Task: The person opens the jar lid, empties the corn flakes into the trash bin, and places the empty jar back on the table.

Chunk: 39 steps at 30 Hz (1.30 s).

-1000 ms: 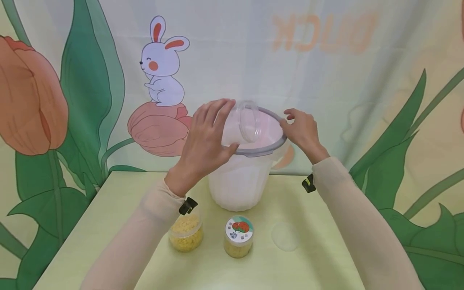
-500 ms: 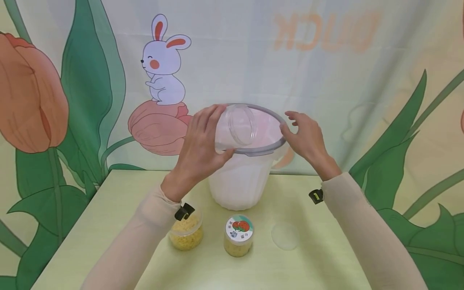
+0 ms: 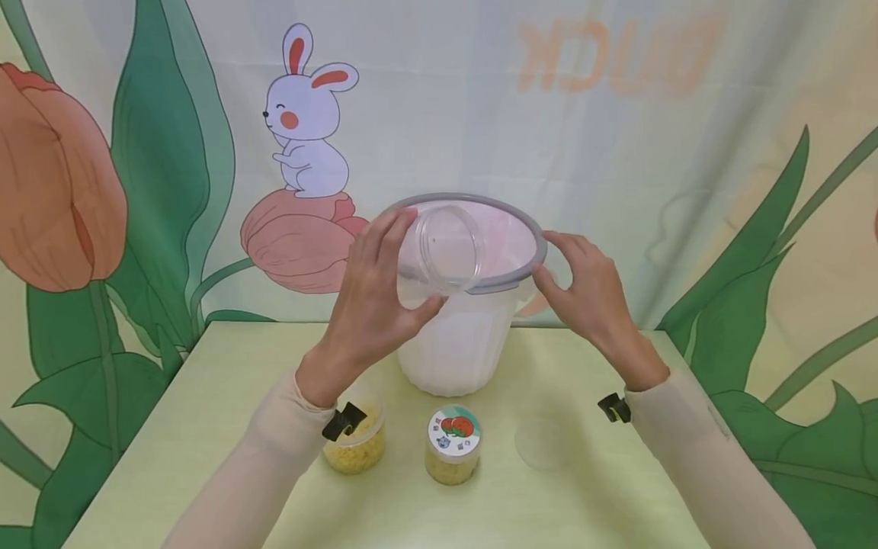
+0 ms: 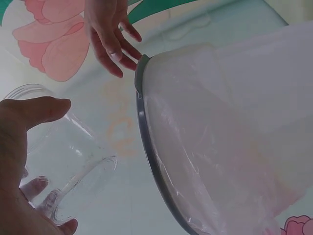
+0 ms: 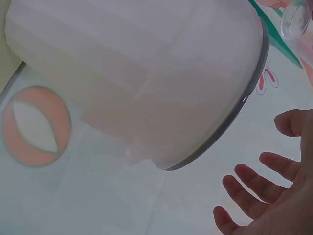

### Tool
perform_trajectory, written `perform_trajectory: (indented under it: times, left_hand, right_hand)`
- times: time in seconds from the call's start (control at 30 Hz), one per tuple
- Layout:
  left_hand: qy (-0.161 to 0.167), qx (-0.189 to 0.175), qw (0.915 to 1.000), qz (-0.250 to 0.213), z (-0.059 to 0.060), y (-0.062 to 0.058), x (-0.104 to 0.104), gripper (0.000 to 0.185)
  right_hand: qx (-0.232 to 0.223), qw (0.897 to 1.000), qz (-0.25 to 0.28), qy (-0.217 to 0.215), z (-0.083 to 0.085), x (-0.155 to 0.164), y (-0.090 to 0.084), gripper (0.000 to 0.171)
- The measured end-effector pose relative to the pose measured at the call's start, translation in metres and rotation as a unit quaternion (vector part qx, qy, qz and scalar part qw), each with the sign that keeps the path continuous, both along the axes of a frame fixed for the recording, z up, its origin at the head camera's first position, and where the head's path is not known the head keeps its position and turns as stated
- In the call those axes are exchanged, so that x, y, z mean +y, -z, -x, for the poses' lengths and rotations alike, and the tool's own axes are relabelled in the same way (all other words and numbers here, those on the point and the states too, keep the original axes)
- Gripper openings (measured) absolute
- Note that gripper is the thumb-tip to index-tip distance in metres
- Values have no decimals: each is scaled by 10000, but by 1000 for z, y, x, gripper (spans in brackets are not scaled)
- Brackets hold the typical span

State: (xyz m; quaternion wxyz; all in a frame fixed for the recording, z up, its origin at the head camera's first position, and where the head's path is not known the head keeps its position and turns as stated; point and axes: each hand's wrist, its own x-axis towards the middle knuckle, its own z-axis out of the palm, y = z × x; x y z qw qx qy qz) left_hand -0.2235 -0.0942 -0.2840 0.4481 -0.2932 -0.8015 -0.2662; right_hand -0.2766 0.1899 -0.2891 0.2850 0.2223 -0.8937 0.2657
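Observation:
In the head view my left hand (image 3: 373, 293) grips a clear, see-through jar (image 3: 449, 248) in front of a lined bin's opening. The jar is tilted, one round end facing me. The left wrist view shows the thumb over one end of the jar (image 4: 73, 147) and the fingers curled behind it, apart from the bin's grey rim (image 4: 149, 142). The white bin (image 3: 456, 343) has a pale pink plastic bag (image 3: 511, 240) inside. My right hand (image 3: 590, 290) is beside the rim's right side with fingers spread. In the right wrist view a gap separates it from the rim (image 5: 234, 112).
On the green table (image 3: 226, 412), a tub of yellow crumbs (image 3: 357, 454) stands partly behind my left wrist. A lidded jar with a printed top (image 3: 453, 446) stands at centre front, and a clear disc (image 3: 545, 442) lies to its right. A printed curtain (image 3: 439, 99) hangs behind.
My left hand has come back slightly with the jar, which has turned so its round end faces me more. My right hand has moved right and down, away from the rim.

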Motion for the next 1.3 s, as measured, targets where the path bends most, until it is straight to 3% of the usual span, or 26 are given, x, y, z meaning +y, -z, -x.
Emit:
perform_trajectory:
  times: [0.2, 0.47, 0.8, 1.0, 1.13, 1.3]
  left_hand:
    - [132, 19, 9998, -111, -9, 10, 5, 94]
    - [302, -237, 9989, -276, -21, 23, 7, 97]
    - [605, -552, 9955, -471, -31, 41, 9, 97]
    - [841, -984, 9897, -612, -38, 55, 16, 101]
    - [780, -1324, 9855, -721, -42, 67, 22, 104]
    - [820, -1492, 9815, -875, -46, 83, 29, 101]
  right_hand:
    - [369, 9991, -56, -192, -18, 3, 11, 44]
    - [620, 9968, -404, -304, -40, 13, 28, 49]
    - [608, 9942, -726, -509, -60, 18, 44, 63]
    - [469, 9928, -951, -555, -69, 17, 49, 69]
    - [342, 9922, -1095, -498, -74, 17, 54, 70]
    - [264, 9918, -1151, -490, -80, 18, 61, 69]
